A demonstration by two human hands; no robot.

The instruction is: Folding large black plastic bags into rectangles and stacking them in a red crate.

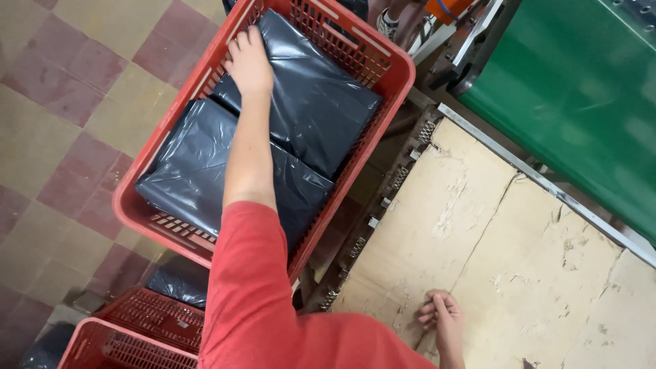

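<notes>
The left arm, in a red sleeve, stretches forward at full reach — its hand (248, 65) lies palm down, fingers together and slightly curled over a surface. The right hand (443, 320) rests low and close to the body, fingers loosely folded under — gripping nothing.

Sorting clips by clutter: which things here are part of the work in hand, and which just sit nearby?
In hand:
left hand
upper black packet
lower black packet
red crate

Nearby:
right hand, on worn cardboard
green conveyor belt
lower red crates
</notes>
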